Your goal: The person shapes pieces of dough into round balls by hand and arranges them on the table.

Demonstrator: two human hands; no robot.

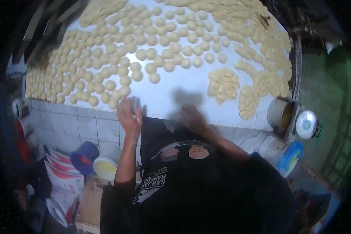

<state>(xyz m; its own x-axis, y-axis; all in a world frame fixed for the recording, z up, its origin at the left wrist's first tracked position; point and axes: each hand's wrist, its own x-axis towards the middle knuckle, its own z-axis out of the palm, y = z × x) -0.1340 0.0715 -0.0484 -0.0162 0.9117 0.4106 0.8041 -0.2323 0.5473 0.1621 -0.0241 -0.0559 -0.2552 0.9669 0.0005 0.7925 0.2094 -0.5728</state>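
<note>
My left hand [129, 117] is at the front edge of the white tabletop [163, 97], its thumb apart from the other fingers and nothing visible in it. Right beside its fingertips lies the nearest dough ball [113, 104], one of many round, pale balls spread over the left and middle of the table. My right hand [193, 119] is low over the same edge, in front of my dark shirt. Its fingers are blurred and partly in shadow. Beyond it to the right lies a heap of cut dough pieces [223, 85], with another cluster of pieces [247, 103] beside that.
More dough pieces [269, 46] cover the table's right side. A metal pot [280, 114] stands at the right corner, near a round lid [306, 124]. Below left are a purple bucket [84, 157], a white tub [106, 165], printed sacks [64, 181] and a cardboard box [90, 204].
</note>
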